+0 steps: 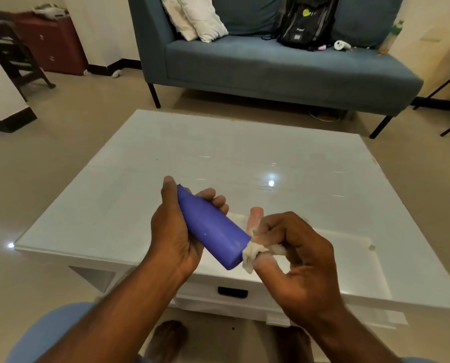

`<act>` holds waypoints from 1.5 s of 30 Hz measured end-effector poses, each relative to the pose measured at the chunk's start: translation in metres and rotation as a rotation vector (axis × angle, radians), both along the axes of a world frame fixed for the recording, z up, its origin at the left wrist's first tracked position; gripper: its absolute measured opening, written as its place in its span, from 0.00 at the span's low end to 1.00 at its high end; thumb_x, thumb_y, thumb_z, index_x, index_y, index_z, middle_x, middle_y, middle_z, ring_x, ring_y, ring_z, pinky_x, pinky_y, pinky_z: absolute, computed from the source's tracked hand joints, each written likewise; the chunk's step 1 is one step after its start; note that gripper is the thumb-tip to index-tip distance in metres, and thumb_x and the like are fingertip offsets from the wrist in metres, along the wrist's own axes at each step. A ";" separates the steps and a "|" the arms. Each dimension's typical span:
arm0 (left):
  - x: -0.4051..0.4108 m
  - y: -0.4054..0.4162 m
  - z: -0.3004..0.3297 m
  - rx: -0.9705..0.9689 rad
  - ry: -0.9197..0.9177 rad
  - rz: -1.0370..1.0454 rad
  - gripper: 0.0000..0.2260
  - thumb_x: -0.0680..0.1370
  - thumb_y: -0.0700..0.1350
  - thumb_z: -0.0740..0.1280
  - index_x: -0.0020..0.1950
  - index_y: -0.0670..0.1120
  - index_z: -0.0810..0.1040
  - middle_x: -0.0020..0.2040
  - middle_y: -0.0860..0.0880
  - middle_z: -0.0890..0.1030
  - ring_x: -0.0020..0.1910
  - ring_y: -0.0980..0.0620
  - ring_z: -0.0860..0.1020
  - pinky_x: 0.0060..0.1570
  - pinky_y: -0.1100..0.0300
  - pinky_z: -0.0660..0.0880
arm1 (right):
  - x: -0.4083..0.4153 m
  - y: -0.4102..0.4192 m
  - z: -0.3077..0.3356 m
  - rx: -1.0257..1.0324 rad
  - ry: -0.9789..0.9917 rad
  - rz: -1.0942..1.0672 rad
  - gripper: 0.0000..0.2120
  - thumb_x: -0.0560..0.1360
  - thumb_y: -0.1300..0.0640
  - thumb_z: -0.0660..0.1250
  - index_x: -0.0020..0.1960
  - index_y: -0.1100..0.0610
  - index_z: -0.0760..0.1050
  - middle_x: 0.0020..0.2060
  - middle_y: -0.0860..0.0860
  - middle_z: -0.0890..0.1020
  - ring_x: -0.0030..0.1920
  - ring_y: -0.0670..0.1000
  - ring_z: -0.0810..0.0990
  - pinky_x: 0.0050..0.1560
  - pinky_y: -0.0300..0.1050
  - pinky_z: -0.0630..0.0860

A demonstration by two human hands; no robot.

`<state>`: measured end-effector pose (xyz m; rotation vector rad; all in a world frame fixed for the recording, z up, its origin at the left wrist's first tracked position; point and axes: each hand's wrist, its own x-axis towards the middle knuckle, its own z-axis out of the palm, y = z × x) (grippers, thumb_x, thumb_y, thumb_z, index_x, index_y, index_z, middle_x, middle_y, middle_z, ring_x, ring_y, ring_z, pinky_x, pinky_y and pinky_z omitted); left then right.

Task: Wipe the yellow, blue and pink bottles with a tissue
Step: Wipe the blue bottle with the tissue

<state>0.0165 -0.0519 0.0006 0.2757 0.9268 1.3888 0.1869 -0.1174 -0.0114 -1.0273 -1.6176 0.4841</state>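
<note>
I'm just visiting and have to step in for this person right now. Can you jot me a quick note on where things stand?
Left hand: grips the blue bottle, held tilted above the white table.
Right hand: pinches a crumpled tissue against the bottle's near end.
Pink bottle: behind the right hand, mostly hidden.
Yellow bottle: not in view.
Done: cannot tell which bottles are finished.
Left: finish wiping the blue bottle, then check the pink and yellow ones.
</note>
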 end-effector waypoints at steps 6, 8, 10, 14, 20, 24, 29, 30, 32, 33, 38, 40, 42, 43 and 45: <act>0.002 -0.002 0.006 0.110 0.203 0.008 0.22 0.79 0.61 0.62 0.39 0.45 0.81 0.35 0.43 0.83 0.35 0.43 0.83 0.42 0.51 0.81 | -0.005 -0.006 0.005 -0.058 -0.020 0.135 0.02 0.69 0.60 0.71 0.41 0.55 0.80 0.39 0.45 0.81 0.40 0.50 0.82 0.59 0.52 0.76; 0.007 -0.005 0.004 0.159 0.292 -0.046 0.24 0.79 0.61 0.61 0.35 0.46 0.83 0.35 0.41 0.83 0.35 0.41 0.83 0.42 0.50 0.81 | -0.010 -0.007 0.002 -0.015 -0.121 0.156 0.03 0.68 0.61 0.74 0.41 0.55 0.82 0.40 0.44 0.83 0.41 0.48 0.83 0.53 0.45 0.79; 0.011 -0.007 0.001 0.181 0.341 -0.055 0.24 0.79 0.61 0.61 0.36 0.45 0.83 0.36 0.39 0.83 0.36 0.40 0.82 0.44 0.48 0.80 | -0.009 -0.001 -0.004 -0.061 -0.113 0.076 0.05 0.70 0.60 0.76 0.41 0.53 0.81 0.39 0.43 0.82 0.39 0.46 0.82 0.50 0.40 0.76; 0.012 -0.005 0.001 0.143 0.338 -0.010 0.24 0.78 0.62 0.62 0.40 0.42 0.82 0.37 0.39 0.82 0.36 0.40 0.82 0.43 0.48 0.81 | -0.005 0.001 -0.002 -0.066 -0.162 0.048 0.08 0.71 0.63 0.77 0.41 0.53 0.80 0.39 0.44 0.81 0.39 0.46 0.81 0.58 0.44 0.76; 0.015 -0.009 0.000 0.140 0.367 -0.072 0.27 0.77 0.64 0.62 0.40 0.41 0.82 0.38 0.35 0.83 0.37 0.37 0.82 0.45 0.46 0.80 | -0.004 0.002 -0.002 -0.041 -0.147 -0.006 0.06 0.69 0.55 0.74 0.41 0.51 0.78 0.39 0.41 0.79 0.39 0.41 0.79 0.51 0.34 0.76; 0.020 -0.015 0.000 0.130 0.424 -0.140 0.31 0.77 0.66 0.61 0.41 0.37 0.82 0.40 0.33 0.84 0.40 0.34 0.83 0.45 0.45 0.82 | -0.014 -0.009 -0.001 0.104 -0.347 0.124 0.04 0.70 0.60 0.75 0.42 0.53 0.80 0.45 0.41 0.79 0.46 0.43 0.81 0.60 0.44 0.78; 0.031 -0.024 0.000 0.173 0.499 -0.159 0.21 0.72 0.66 0.63 0.40 0.49 0.80 0.40 0.41 0.85 0.38 0.43 0.82 0.46 0.46 0.81 | -0.003 0.001 -0.001 -0.009 -0.180 -0.003 0.04 0.72 0.56 0.72 0.47 0.52 0.81 0.47 0.40 0.81 0.51 0.44 0.83 0.54 0.35 0.77; 0.032 -0.025 0.001 0.191 0.498 -0.165 0.20 0.72 0.66 0.63 0.37 0.50 0.79 0.38 0.42 0.84 0.37 0.43 0.81 0.45 0.47 0.80 | -0.001 0.001 0.000 -0.019 -0.168 0.001 0.05 0.72 0.57 0.73 0.48 0.52 0.81 0.48 0.39 0.81 0.54 0.45 0.83 0.54 0.36 0.77; 0.033 -0.028 0.001 0.227 0.522 -0.178 0.20 0.73 0.66 0.63 0.36 0.50 0.79 0.34 0.44 0.81 0.34 0.45 0.78 0.42 0.49 0.79 | -0.007 -0.006 0.000 0.055 -0.251 0.067 0.06 0.70 0.60 0.73 0.47 0.54 0.82 0.50 0.42 0.81 0.57 0.43 0.82 0.57 0.37 0.78; 0.033 -0.030 0.002 0.231 0.528 -0.186 0.21 0.74 0.66 0.61 0.34 0.51 0.78 0.33 0.45 0.80 0.33 0.46 0.78 0.41 0.49 0.78 | -0.012 -0.009 -0.001 0.109 -0.289 0.086 0.06 0.70 0.60 0.73 0.47 0.55 0.83 0.50 0.43 0.81 0.56 0.43 0.81 0.58 0.37 0.78; 0.041 -0.041 -0.001 0.086 0.388 -0.311 0.28 0.77 0.69 0.52 0.38 0.52 0.82 0.33 0.45 0.83 0.32 0.46 0.82 0.40 0.49 0.81 | -0.001 0.004 0.003 -0.007 -0.038 -0.006 0.14 0.70 0.72 0.75 0.46 0.55 0.82 0.46 0.45 0.83 0.49 0.50 0.83 0.48 0.44 0.80; 0.042 -0.041 -0.003 0.058 0.359 -0.284 0.27 0.78 0.67 0.54 0.35 0.52 0.82 0.30 0.47 0.82 0.31 0.49 0.82 0.38 0.53 0.81 | -0.002 0.000 0.004 -0.033 -0.062 0.080 0.12 0.69 0.71 0.75 0.45 0.56 0.82 0.45 0.44 0.82 0.48 0.49 0.83 0.51 0.48 0.80; 0.039 -0.038 -0.002 0.017 0.298 -0.276 0.25 0.79 0.65 0.57 0.35 0.50 0.82 0.28 0.49 0.81 0.27 0.53 0.80 0.36 0.57 0.77 | -0.008 -0.009 0.001 -0.007 -0.153 0.170 0.07 0.69 0.66 0.73 0.45 0.57 0.82 0.46 0.45 0.82 0.48 0.47 0.82 0.54 0.47 0.79; 0.037 -0.037 -0.001 -0.012 0.255 -0.309 0.26 0.78 0.66 0.58 0.37 0.47 0.82 0.29 0.49 0.81 0.28 0.53 0.80 0.38 0.57 0.77 | -0.009 -0.009 -0.001 0.001 -0.173 0.175 0.06 0.69 0.64 0.72 0.45 0.57 0.82 0.46 0.45 0.82 0.48 0.47 0.82 0.54 0.47 0.79; 0.038 -0.040 -0.003 -0.052 0.233 -0.403 0.29 0.77 0.68 0.57 0.41 0.45 0.84 0.35 0.46 0.85 0.33 0.50 0.83 0.43 0.54 0.79 | -0.005 -0.002 -0.003 -0.057 -0.116 0.087 0.07 0.72 0.66 0.74 0.47 0.55 0.81 0.46 0.44 0.83 0.49 0.46 0.83 0.54 0.46 0.81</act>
